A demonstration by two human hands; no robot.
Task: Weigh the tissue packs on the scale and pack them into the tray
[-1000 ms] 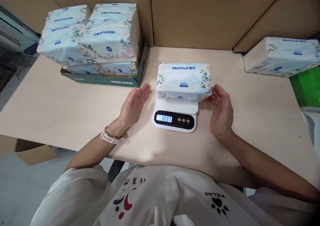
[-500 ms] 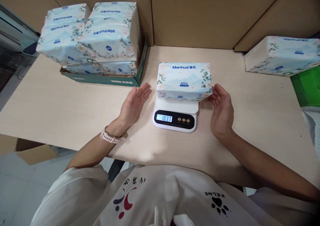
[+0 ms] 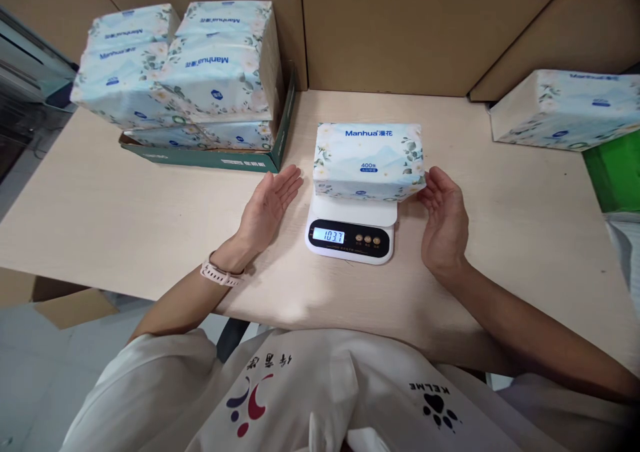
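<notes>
table [image 3: 125,225] | tissue pack [image 3: 369,161] on scale [image 3: 350,233] | hands unmoved, reading unchanged

Glossy plastic-wrapped tissue pack [image 3: 369,160], smooth plastic scale [image 3: 350,229], matt wood-look table [image 3: 125,219]

The tissue pack [image 3: 369,160] hides most of the scale [image 3: 350,229]; right-hand pack [image 3: 567,109] cut off by edge

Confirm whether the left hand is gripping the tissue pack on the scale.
No, the left hand lies open on the table, apart from the tissue pack sitting on the scale.
</notes>
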